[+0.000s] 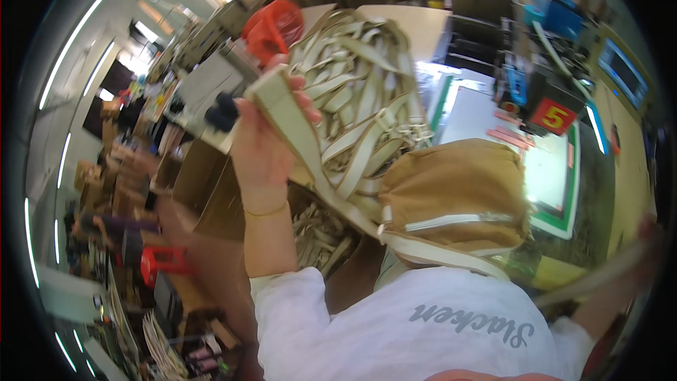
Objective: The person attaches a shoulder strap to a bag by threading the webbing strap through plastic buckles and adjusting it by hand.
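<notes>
My left hand is raised at chest height and grips a wide beige webbing strap. The strap runs down from the hand to a tan fabric bag with a pale zipper, which rests against my white shirt. A second, blurred length of the strap stretches off to the right, into my right hand at the picture's edge. That hand is motion-blurred and seems closed on the strap. Behind my left hand lies a heap of several loose beige straps.
An open cardboard box holding more straps stands below the heap. A red tape dispenser sits above my left hand. To the right is a table with a green-edged mat and a red sign. A red stool and cluttered goods fill the left.
</notes>
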Tool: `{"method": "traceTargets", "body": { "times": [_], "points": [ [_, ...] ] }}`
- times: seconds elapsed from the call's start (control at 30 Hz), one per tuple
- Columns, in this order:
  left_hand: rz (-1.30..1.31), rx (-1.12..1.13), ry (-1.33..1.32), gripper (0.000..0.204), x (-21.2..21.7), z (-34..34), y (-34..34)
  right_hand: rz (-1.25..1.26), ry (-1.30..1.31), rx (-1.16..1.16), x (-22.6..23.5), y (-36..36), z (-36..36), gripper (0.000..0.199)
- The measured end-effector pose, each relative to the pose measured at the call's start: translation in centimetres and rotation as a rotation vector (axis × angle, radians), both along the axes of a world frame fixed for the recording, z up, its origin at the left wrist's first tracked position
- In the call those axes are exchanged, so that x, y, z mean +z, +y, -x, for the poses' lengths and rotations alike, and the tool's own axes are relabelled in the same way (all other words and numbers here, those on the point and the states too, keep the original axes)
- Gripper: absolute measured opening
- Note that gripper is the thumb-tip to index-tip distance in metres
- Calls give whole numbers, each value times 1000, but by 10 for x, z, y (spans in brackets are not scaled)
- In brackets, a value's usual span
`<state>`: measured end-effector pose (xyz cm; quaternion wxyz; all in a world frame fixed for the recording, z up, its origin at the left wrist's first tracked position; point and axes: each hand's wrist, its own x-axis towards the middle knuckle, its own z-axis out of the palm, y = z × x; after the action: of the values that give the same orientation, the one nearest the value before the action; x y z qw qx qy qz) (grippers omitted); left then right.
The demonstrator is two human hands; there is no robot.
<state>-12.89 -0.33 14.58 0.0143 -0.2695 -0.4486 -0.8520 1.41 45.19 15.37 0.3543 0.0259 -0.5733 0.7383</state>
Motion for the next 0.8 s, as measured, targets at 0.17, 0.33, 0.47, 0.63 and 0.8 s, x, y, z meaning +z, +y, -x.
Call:
{"method": "traceTargets", "body": {
  "times": [0.17,0.33,0.47,0.63,0.8],
  "points": [
    [7,-342,-39,71,-18,6,90,-23,-349,671,-4,-89,50,49],
    [-17,-479,-118,71,-25,-10,150,328,-254,955,-32,-112,67,35],
    [4,-520,-174,75,-36,-16,166,398,-288,943,-46,-111,69,26],
    [41,-548,-202,75,-47,-12,173,393,-308,923,-59,-101,71,18],
    [37,-577,-156,76,-51,-12,178,523,-233,1006,-68,-98,74,16]
  ]
}}
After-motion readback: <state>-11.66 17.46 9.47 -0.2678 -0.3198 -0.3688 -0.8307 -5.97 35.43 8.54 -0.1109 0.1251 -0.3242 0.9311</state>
